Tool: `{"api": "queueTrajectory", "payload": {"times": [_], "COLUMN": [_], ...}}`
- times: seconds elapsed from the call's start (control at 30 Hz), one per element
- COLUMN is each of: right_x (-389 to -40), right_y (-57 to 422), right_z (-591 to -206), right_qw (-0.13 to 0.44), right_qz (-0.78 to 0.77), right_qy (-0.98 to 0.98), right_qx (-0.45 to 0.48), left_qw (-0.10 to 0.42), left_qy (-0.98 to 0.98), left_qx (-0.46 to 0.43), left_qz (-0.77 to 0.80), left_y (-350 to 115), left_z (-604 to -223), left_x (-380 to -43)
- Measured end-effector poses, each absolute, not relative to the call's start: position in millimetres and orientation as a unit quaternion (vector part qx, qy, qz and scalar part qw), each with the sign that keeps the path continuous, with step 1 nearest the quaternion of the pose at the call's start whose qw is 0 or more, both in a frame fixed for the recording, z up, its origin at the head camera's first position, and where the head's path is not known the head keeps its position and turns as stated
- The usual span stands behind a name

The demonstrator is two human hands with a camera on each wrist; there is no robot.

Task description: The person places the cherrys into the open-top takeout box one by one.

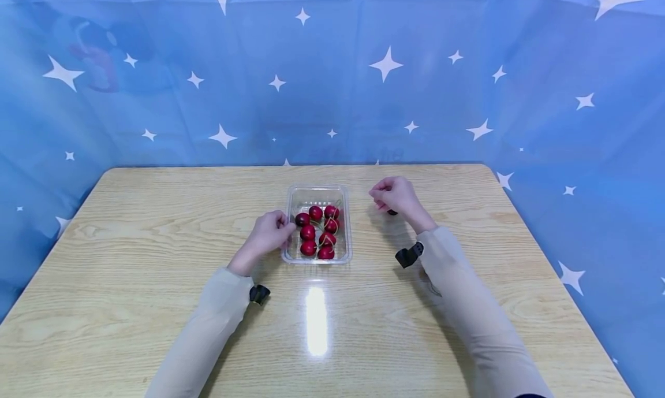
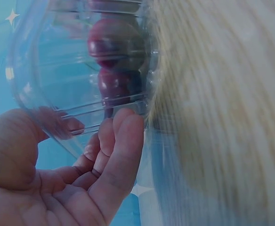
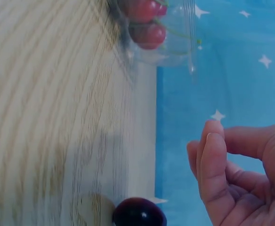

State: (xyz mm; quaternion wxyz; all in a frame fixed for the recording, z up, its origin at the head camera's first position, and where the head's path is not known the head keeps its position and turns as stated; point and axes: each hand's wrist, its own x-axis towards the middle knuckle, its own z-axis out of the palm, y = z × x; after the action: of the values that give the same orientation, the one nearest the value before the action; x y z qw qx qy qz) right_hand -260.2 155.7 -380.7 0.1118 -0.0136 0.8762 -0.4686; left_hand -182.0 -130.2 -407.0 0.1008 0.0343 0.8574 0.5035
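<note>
A clear plastic container (image 1: 317, 261) stands mid-table with several dark red cherries (image 1: 307, 232), some with green stems, inside. My left hand (image 1: 270, 231) holds its left wall. In the left wrist view the thumb (image 2: 57, 120) shows through the plastic, with the fingers (image 2: 121, 146) bent against the outside. To the right of the container, my right hand (image 1: 399, 197) hovers over the table, fingers loosely curled and thumb tip near the index finger. Nothing shows between those fingers (image 3: 213, 157). One dark cherry (image 3: 140, 214) is low beside the table surface, below that hand.
The wooden table (image 1: 156, 242) reaches back to a blue curtain (image 1: 332, 69) with white stars. Black wrist cameras (image 1: 408, 255) sit on both forearms. A bright reflection lies on the wood in front of the container.
</note>
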Motion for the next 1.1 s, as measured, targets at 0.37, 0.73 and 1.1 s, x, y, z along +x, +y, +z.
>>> {"api": "queueTrajectory", "payload": {"times": [0.37, 0.73, 1.1], "right_x": [-271.0, -279.0, -285.6], "right_y": [162.9, 168.1, 171.5], "right_z": [-377.8, -375.4, -382.6], "right_qw": [0.118, 0.130, 0.118], "right_qz": [-0.463, -0.427, -0.368], "right_qy": [0.878, 0.894, 0.922], "right_qx": [0.012, 0.033, 0.033], "left_qw": [0.103, 0.100, 0.100], "left_qy": [0.854, 0.856, 0.855], "left_qx": [0.035, 0.034, 0.036], "left_qz": [0.508, 0.506, 0.508], "left_y": [-130.7, -130.5, -130.6], "left_z": [-406.8, -407.8, -406.9], "left_x": [-180.7, -181.6, -181.8]}}
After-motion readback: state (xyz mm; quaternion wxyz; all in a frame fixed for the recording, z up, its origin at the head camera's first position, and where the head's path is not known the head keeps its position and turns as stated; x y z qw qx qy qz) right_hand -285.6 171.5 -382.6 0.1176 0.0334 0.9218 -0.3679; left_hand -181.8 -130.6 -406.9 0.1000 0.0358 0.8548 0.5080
